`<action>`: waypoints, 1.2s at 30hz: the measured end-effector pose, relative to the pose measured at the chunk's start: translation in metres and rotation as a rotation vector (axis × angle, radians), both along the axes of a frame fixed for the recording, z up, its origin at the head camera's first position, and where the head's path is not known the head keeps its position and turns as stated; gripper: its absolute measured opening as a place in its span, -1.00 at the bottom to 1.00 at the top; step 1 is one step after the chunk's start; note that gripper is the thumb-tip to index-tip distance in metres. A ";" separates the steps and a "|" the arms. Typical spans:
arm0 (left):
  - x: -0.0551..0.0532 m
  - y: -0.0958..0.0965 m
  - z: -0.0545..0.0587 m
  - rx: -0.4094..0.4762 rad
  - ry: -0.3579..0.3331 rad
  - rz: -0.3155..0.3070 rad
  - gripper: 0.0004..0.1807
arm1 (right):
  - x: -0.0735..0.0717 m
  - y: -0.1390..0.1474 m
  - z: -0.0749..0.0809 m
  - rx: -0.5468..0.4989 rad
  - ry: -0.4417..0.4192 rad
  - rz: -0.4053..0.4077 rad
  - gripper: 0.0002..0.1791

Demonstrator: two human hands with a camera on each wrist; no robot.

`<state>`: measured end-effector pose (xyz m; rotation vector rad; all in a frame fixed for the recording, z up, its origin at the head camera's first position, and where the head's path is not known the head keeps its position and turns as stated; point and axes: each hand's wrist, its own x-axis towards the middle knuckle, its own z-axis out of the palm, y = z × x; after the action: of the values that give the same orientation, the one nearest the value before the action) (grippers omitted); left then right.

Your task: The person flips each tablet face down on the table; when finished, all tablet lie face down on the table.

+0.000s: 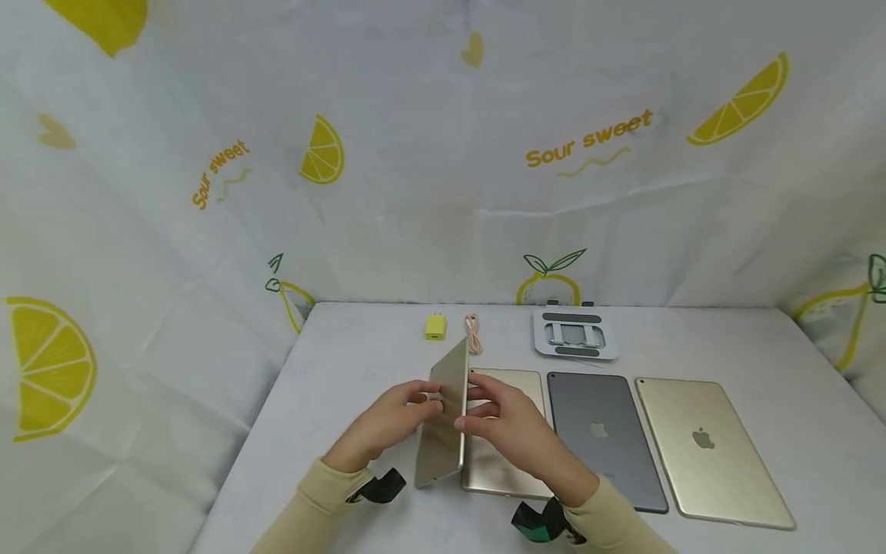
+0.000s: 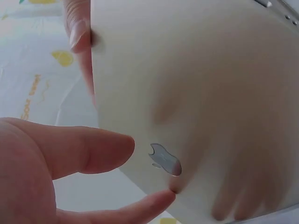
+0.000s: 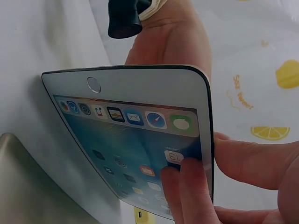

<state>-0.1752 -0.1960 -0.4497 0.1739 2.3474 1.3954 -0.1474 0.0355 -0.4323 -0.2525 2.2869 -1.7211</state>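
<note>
A gold tablet (image 1: 441,442) stands tilted on its long edge, its back facing left. My right hand (image 1: 515,427) pinches its upper edge, with the fingers over the lit screen (image 3: 135,149) and the thumb at the rim. Against the back, my left hand (image 1: 389,423) touches with a fingertip near the apple logo (image 2: 166,160); its thumb appears just off the surface. Beneath my right hand lies another gold tablet (image 1: 508,469), partly covered. A dark grey tablet (image 1: 609,438) lies face down to its right.
A third gold tablet (image 1: 723,454) lies face down at the right. Towards the back are a yellow charger plug (image 1: 435,326), a coiled pink cable (image 1: 473,335) and a folded white-and-grey stand (image 1: 574,333). A lemon-printed curtain (image 1: 429,238) hangs behind the white table (image 1: 332,362).
</note>
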 end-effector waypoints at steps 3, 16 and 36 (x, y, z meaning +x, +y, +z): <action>-0.001 0.000 -0.003 0.002 -0.011 0.002 -0.47 | 0.000 0.004 -0.003 -0.004 0.001 0.000 -0.21; 0.000 -0.007 0.001 -0.014 0.020 0.002 -0.40 | -0.003 0.004 -0.015 -0.007 -0.022 -0.016 -0.28; -0.010 -0.021 0.004 -0.234 0.054 0.135 -0.36 | -0.001 -0.007 -0.033 -0.162 -0.140 0.040 -0.31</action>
<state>-0.1851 -0.2172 -0.4457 -0.0141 2.5865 1.1733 -0.1488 0.0283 -0.4654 -0.2006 2.0348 -1.8443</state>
